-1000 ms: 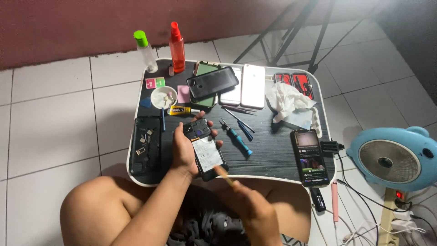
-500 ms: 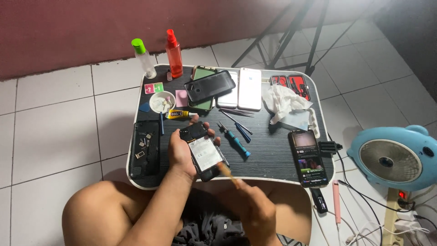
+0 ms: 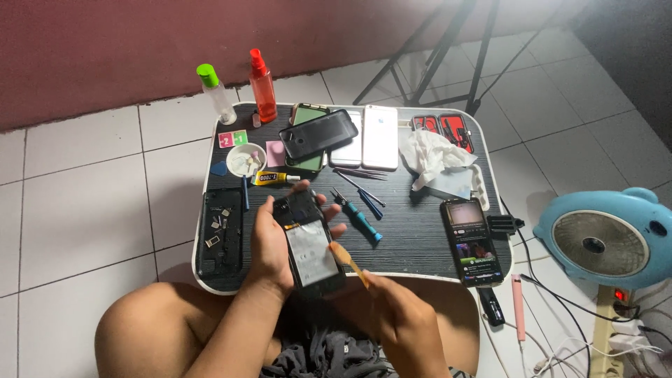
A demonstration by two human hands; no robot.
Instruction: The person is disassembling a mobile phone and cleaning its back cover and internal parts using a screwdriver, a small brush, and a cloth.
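Note:
My left hand (image 3: 269,241) grips an opened phone (image 3: 308,241) from its left side, back cover off, with the pale battery facing up. It is held just above the near edge of a small black lap table (image 3: 413,231). My right hand (image 3: 399,318) holds a thin wooden stick (image 3: 346,259) whose tip rests against the phone's right edge beside the battery. A blue-handled screwdriver (image 3: 364,222) and tweezers (image 3: 360,183) lie on the table just right of the phone.
On the table: a black back cover (image 3: 220,231) with small parts at left, a glue tube (image 3: 274,178), a white dish (image 3: 245,158), two spray bottles (image 3: 262,84), stacked phones (image 3: 380,136), crumpled tissue (image 3: 434,154), a lit phone (image 3: 470,238). A blue fan (image 3: 602,238) and cables stand right.
The view has shifted slightly. My left hand has kept hold of the opened phone, and the stick in my right hand has stayed against the phone's right edge.

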